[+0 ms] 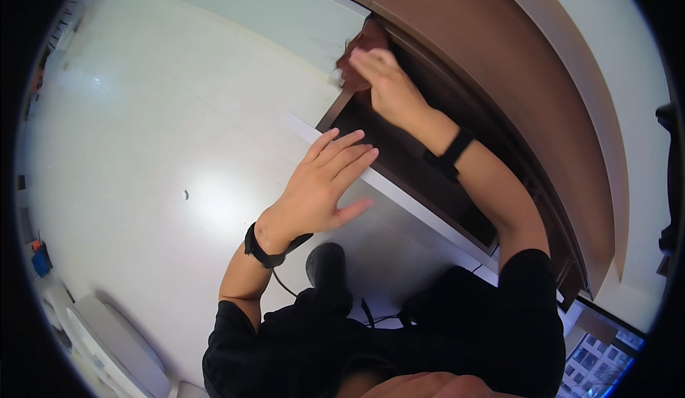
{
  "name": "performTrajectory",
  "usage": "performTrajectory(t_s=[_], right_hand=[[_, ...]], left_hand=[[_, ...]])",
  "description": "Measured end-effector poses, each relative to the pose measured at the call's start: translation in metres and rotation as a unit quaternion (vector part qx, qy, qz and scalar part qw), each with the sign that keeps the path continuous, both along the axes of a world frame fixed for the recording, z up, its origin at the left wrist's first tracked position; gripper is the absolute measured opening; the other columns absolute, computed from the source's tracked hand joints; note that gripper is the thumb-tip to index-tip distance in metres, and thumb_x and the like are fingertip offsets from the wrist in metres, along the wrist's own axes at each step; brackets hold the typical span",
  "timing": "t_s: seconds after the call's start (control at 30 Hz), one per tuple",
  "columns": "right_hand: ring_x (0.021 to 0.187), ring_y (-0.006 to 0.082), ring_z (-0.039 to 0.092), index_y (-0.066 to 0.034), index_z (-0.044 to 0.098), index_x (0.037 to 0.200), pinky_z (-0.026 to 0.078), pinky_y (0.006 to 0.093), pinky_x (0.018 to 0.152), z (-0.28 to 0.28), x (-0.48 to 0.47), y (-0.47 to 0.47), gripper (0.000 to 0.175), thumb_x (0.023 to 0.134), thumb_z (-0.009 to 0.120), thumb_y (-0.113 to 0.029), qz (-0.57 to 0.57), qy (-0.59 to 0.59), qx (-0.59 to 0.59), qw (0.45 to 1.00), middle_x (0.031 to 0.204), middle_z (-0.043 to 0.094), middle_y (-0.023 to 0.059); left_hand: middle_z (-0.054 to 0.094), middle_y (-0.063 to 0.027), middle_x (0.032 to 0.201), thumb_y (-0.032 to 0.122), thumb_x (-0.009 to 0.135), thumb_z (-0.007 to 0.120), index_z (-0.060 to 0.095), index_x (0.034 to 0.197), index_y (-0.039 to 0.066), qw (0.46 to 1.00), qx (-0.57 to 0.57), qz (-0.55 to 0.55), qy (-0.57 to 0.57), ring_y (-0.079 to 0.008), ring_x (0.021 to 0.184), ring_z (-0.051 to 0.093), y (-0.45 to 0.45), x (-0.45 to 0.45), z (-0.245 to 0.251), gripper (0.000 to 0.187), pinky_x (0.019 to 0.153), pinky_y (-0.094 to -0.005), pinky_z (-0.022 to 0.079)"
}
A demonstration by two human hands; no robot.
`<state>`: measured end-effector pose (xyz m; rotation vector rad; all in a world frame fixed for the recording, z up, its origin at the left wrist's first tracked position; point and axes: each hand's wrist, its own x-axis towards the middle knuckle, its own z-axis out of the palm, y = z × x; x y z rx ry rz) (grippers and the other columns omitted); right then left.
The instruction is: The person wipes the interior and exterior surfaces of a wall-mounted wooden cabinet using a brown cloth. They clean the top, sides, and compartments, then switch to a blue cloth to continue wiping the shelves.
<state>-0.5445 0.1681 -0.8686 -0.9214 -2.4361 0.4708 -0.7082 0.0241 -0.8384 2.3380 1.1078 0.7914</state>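
Note:
My left hand (pixel 324 184) is held palm down with its fingers spread and nothing in it, over the white front edge (pixel 409 200) of a dark brown open drawer (pixel 428 176). My right hand (pixel 393 87), slightly blurred, is above the drawer's far end. Its fingertips are over or against a crumpled reddish-brown cloth-like item (pixel 361 79) at the drawer's corner; whether they grip it is unclear. A black band is on each wrist.
A brown cabinet surface (pixel 514 77) curves along the right above the drawer. Pale glossy floor (pixel 160 130) spreads on the left, with a small scrap (pixel 186 195) on it. A light-coloured chair-like piece (pixel 118 334) is at lower left. A dark shoe (pixel 326 264) and thin cables are below the drawer.

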Motion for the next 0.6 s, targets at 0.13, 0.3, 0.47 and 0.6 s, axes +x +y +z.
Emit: performTrajectory(t_s=[0.13, 0.3, 0.47, 0.6], right_hand=[[0.118, 0.0333, 0.051, -0.0020, 0.060, 0.122, 0.044, 0.0367, 0.100, -0.004, 0.000, -0.033, 0.049, 0.077, 0.048, 0.011, 0.230, 0.073, -0.122, 0.963, 0.124, 0.060, 0.0167], [0.095, 0.0213, 0.063, 0.0042, 0.066, 0.109, 0.049, 0.0307, 0.083, 0.001, 0.059, -0.022, 0.040, 0.074, 0.048, 0.006, 0.038, 0.020, -0.535, 0.844, 0.104, 0.068, 0.0139], [0.088, 0.0166, 0.062, 0.0049, 0.060, 0.117, 0.048, 0.0277, 0.080, -0.001, 0.106, -0.023, 0.038, 0.082, 0.053, -0.007, -0.284, 0.167, -0.578, 0.747, 0.097, 0.067, 0.0096], [0.129, 0.0263, 0.045, -0.0019, 0.051, 0.134, 0.035, 0.0402, 0.107, -0.035, 0.073, -0.032, 0.050, 0.092, 0.057, -0.029, -0.055, -0.007, -0.427, 0.903, 0.135, 0.052, 0.0171]], left_hand=[[0.054, -0.0171, 0.132, 0.011, 0.071, 0.073, 0.058, 0.123, 0.001, 0.977, 0.070, 0.135, -0.150, -0.0353, 0.130, 0.044, 0.006, -0.017, 0.001, 0.056, 0.107, -0.0474, 0.034], [0.061, -0.0113, 0.119, 0.011, 0.076, 0.073, 0.062, 0.115, 0.003, 0.977, 0.064, 0.204, -0.001, -0.0340, 0.124, 0.049, 0.017, -0.024, -0.012, 0.041, 0.107, -0.0510, 0.033], [0.065, -0.0088, 0.103, 0.012, 0.076, 0.074, 0.067, 0.101, 0.003, 0.973, 0.060, 0.221, -0.012, -0.0331, 0.117, 0.054, 0.020, -0.018, -0.020, 0.028, 0.104, -0.0515, 0.037], [0.066, -0.0090, 0.098, 0.011, 0.076, 0.073, 0.067, 0.098, 0.003, 0.972, 0.056, 0.227, -0.014, -0.0342, 0.115, 0.055, 0.022, -0.014, -0.019, 0.024, 0.101, -0.0506, 0.041]])
